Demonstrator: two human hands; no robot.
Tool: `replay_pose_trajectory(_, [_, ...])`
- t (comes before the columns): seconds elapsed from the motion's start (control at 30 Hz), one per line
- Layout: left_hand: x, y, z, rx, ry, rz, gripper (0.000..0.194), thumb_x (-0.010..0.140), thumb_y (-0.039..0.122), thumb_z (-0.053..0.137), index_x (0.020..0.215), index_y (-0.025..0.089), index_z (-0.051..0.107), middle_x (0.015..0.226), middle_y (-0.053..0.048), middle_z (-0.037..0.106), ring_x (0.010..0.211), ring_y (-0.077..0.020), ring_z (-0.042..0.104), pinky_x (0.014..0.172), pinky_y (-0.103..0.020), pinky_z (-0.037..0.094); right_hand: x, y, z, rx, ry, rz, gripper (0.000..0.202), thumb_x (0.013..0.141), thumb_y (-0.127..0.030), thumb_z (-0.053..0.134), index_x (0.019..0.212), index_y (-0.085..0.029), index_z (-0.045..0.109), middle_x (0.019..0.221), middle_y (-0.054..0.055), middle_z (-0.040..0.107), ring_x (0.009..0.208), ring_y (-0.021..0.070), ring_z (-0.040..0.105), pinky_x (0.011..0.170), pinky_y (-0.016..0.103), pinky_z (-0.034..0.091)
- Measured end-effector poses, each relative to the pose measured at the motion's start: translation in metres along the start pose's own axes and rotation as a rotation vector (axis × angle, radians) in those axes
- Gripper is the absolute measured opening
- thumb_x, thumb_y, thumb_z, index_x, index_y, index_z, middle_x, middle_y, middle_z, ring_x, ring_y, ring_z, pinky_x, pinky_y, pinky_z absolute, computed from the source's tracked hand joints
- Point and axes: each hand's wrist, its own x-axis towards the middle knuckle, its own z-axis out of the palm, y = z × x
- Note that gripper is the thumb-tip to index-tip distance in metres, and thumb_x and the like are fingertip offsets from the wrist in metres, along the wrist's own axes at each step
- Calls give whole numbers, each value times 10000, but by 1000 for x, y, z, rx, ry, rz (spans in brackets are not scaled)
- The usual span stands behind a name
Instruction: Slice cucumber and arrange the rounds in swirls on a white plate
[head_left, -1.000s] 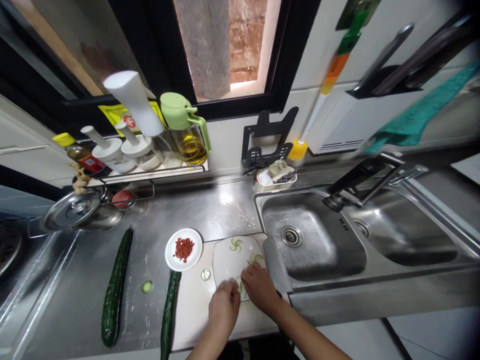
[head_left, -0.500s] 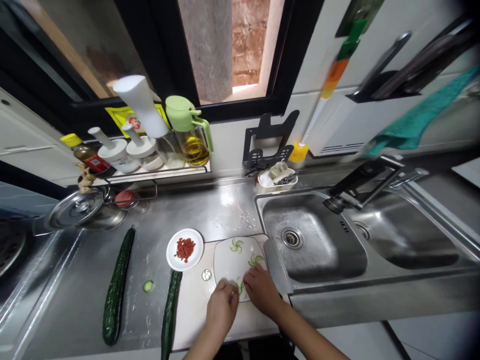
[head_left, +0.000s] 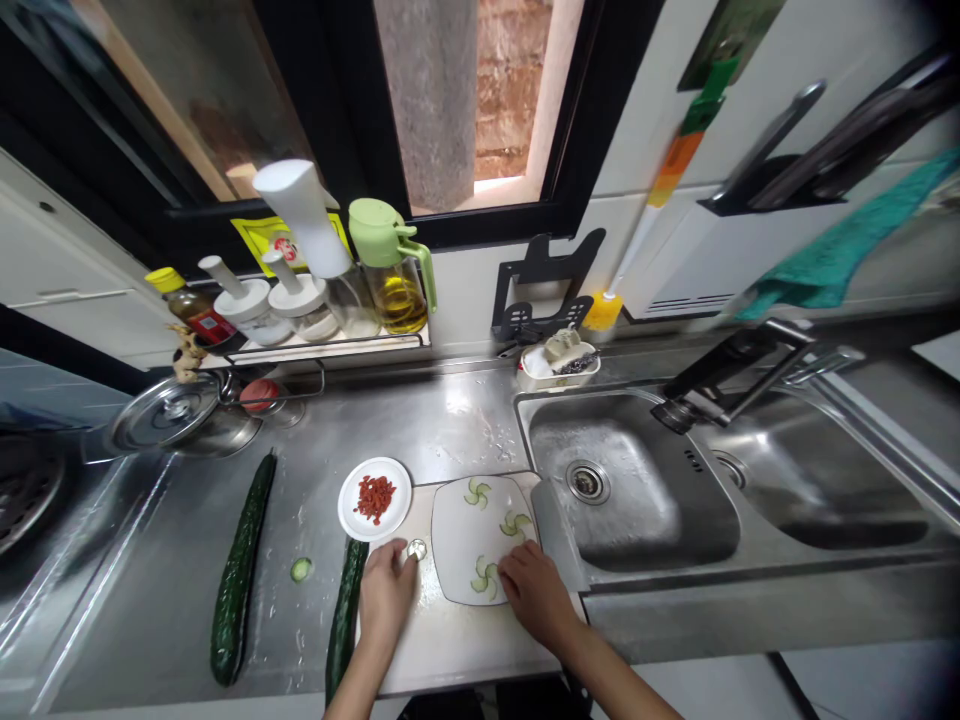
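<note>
Left hand (head_left: 386, 590) lies on the board (head_left: 442, 640), fingertips at a small stack of cucumber slices (head_left: 415, 549) just left of the plate (head_left: 480, 538). Whether the fingers are pinched on a slice cannot be told; they curl loosely over it. Right hand (head_left: 534, 592) rests at the plate's near right edge, fingers relaxed and holding nothing, seemingly steadying the plate.

Plate carries three pinwheel-shaped slice groups: far (head_left: 475, 492), right (head_left: 515, 523), near (head_left: 485, 577). The left side of the plate is bare.

Notes on doing this step well, as judgement:
- Take one thin slice at a time with thumb and forefinger; wet slices likely cling together.
- Keep the right hand braced on the rim so the plate does not slide on the damp board.
- Lay pieces overlapping round a centre, matching the existing groups.

Nearby: dish of red berries (head_left: 374, 498) touching the board's far left corner; cut cucumber (head_left: 344, 620) along the board's left edge; whole cucumber (head_left: 241, 565) and a stray slice (head_left: 301, 569) on the worktop (head_left: 420, 420); sink (head_left: 630, 490) to the right.
</note>
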Motion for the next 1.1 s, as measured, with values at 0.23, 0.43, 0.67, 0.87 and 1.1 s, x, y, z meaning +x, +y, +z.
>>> replay_pose_trajectory(0.23, [6, 7, 1, -16, -17, 22, 254, 774, 320, 485, 887, 170, 656, 854, -75, 660, 762, -201, 607, 750, -315, 457, -2, -2, -4, -6, -6, 12, 148, 872, -173, 496, 800, -205, 621, 861, 32, 615, 905, 189, 497, 754, 284, 345])
replay_pose_trajectory(0.43, [9, 7, -2, 9, -29, 9, 172, 775, 279, 476, 798, 208, 631, 726, -18, 653, 671, -163, 595, 690, -258, 425, -2, -4, -7, 8, -4, 24, 169, 879, -160, 473, 800, -200, 617, 865, 37, 613, 916, 193, 497, 743, 286, 340])
replay_pose_trajectory(0.67, [9, 8, -6, -110, -16, 14, 178, 752, 338, 515, 754, 205, 633, 660, 4, 633, 611, -145, 563, 634, -233, 410, 5, -6, -9, 72, 9, 2, 161, 858, -160, 481, 773, -189, 614, 843, 41, 609, 882, 193, 506, 765, 298, 348])
replay_pose_trajectory(0.87, [5, 27, -12, -386, -145, -15, 279, 681, 442, 606, 731, 168, 634, 571, 37, 522, 528, -98, 432, 554, -209, 352, 28, -24, -5, 284, 63, -81, 173, 815, -134, 478, 864, -187, 635, 887, 47, 630, 902, 192, 530, 859, 330, 352])
replay_pose_trajectory(1.1, [2, 58, -8, -755, -379, -131, 384, 572, 485, 727, 692, 149, 585, 511, 86, 402, 483, -47, 334, 490, -179, 255, 50, -48, -10, 524, 81, -49, 122, 763, -144, 529, 764, -210, 632, 802, 7, 657, 853, 177, 553, 793, 294, 378])
